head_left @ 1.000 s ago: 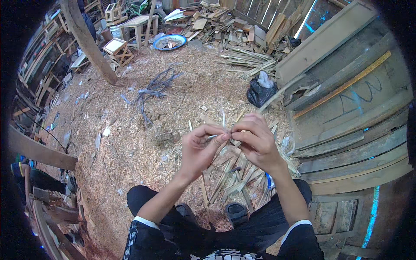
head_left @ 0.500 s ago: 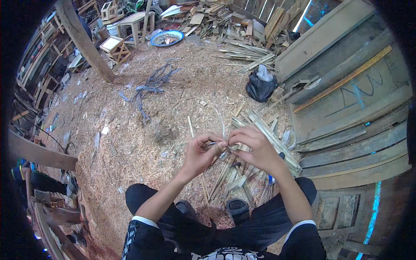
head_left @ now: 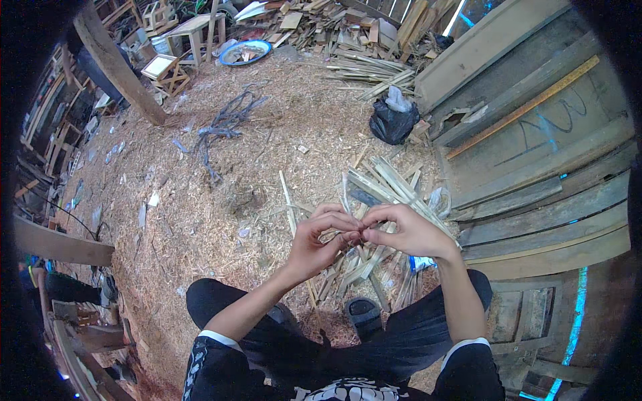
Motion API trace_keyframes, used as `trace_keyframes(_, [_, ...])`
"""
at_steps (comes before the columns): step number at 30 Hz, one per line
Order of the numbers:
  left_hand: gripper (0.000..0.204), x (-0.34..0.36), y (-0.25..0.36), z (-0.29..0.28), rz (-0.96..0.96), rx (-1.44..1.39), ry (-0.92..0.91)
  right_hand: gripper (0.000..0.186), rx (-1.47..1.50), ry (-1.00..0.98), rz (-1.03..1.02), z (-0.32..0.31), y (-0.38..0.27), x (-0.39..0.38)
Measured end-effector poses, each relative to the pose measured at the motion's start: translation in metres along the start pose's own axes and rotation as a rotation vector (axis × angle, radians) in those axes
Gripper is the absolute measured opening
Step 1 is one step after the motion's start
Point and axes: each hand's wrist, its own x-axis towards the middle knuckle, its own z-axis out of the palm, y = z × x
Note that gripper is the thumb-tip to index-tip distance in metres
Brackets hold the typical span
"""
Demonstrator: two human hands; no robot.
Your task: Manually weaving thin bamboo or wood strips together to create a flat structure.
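My left hand [head_left: 322,239] and my right hand [head_left: 405,230] meet in front of me, above a pile of thin wooden strips [head_left: 391,182]. The fingertips of both are pinched together and touch. Out of the pinch a thin whitish strand [head_left: 345,191] rises and curves away from me; its material is hard to make out. Its lower end is hidden by my fingers. Beneath my right wrist lies a blue-and-white packet [head_left: 421,263] beside the strips.
Shavings cover the floor [head_left: 200,240]. Ahead lie a tangle of grey strips [head_left: 231,120], a black plastic bag [head_left: 393,122] and a blue-rimmed basin [head_left: 245,53]. Scrap wood [head_left: 334,30] is heaped at the back. A wooden post [head_left: 124,70] stands left; boards [head_left: 528,134] line the right.
Both hands have moved slightly to the right and their fingertips have closed in tighter on each other. The white loop seen by my left fingers no longer shows. The view has shifted a little.
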Motion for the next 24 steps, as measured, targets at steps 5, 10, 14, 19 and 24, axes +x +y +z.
trace_keyframes(5, [0.016,0.0,-0.002,-0.002,-0.03,0.022,0.019,0.021,0.127,0.01,0.16,0.004,-0.004,0.0])
trace_keyframes(10, [0.017,0.003,0.014,-0.008,0.131,0.322,0.113,0.022,0.535,0.084,0.146,0.01,0.008,0.004])
trace_keyframes(14, [0.018,0.001,0.016,-0.011,0.15,0.395,0.1,0.021,0.456,0.122,0.131,0.014,0.003,0.007])
trace_keyframes(19, [0.019,0.004,0.014,-0.015,0.17,0.365,0.117,0.018,0.541,0.057,0.21,0.013,-0.012,0.01])
trace_keyframes(24, [0.022,0.01,0.006,-0.026,0.222,0.375,0.114,0.019,0.512,0.069,0.228,0.024,0.0,0.015])
